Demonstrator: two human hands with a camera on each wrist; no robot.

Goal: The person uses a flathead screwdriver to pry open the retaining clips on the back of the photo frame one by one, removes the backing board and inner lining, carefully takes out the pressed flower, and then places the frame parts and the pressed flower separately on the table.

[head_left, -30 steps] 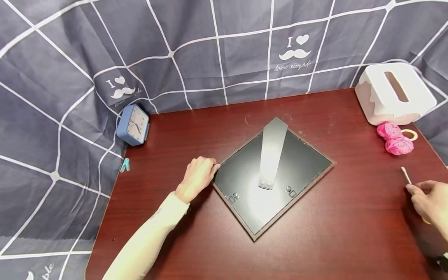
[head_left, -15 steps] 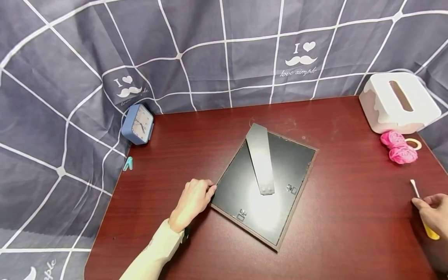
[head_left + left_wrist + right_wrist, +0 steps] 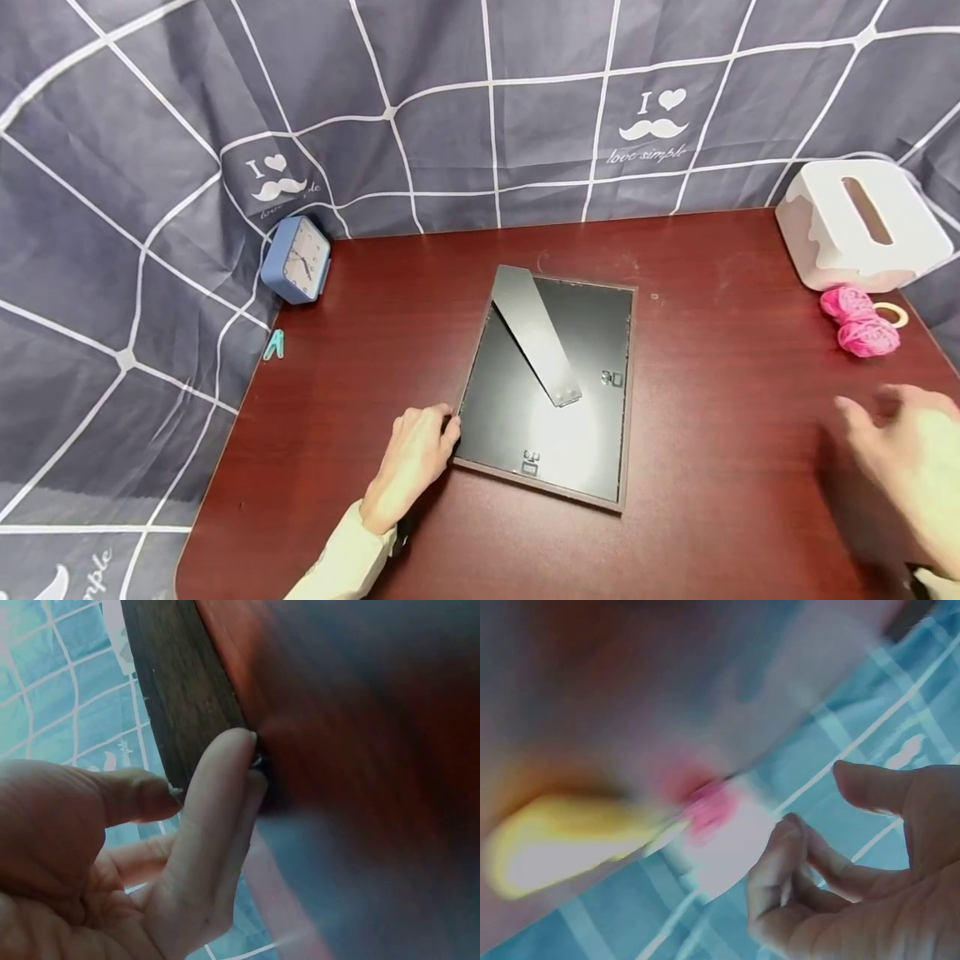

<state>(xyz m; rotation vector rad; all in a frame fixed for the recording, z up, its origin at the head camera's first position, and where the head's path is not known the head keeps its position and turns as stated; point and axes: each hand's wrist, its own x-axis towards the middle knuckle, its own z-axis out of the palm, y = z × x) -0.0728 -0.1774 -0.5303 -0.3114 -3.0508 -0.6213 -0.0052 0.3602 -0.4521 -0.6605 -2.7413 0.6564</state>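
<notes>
Left hand [image 3: 411,457] pinches the picture frame [image 3: 517,408] by its edge, likely for steadying; right hand [image 3: 910,460], fingers apart from thumb, is empty.

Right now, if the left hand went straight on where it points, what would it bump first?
Probably the frame: the left hand touches its left edge, with no gap that I can see.

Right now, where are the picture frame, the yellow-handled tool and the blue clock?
Picture frame [image 3: 525,417]: head view, dark back panel.
Yellow-handled tool [image 3: 562,851]: right wrist view, blurred handle.
Blue clock [image 3: 303,258]: head view, dial.
</notes>
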